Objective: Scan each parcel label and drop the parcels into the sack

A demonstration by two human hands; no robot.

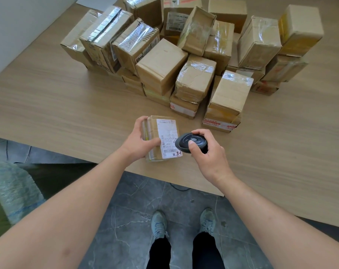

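Your left hand [140, 137] holds a small brown cardboard parcel [161, 138] with clear tape and a white printed shipping label [168, 138], just above the near edge of the pale wood-grain table [48, 105]. Grip there: fingers curled over the parcel's far left corner, thumb pressed on its top face at the label's left edge. Label faces up; barcode sits along its near end.

Your right hand [206, 152] holds a dark grey rounded handheld scanner [189, 142], just beside the parcel's right side. Grip: fingers wrapped round the scanner body, thumb lying on the oval button on top. The scanner nose points left toward the label; whether it touches the parcel you cannot tell.

Toward the far edge of the table, a heap of brown cardboard boxes [193, 55], many taped, some tilted against each other, several with labels or red print showing.

Off the table's near left corner, a green woven sack [13, 189] sits on the floor, only partly in view. Grey marble-pattern floor tiles [126, 210] below, with your grey shoes [159, 224] and dark trousers.
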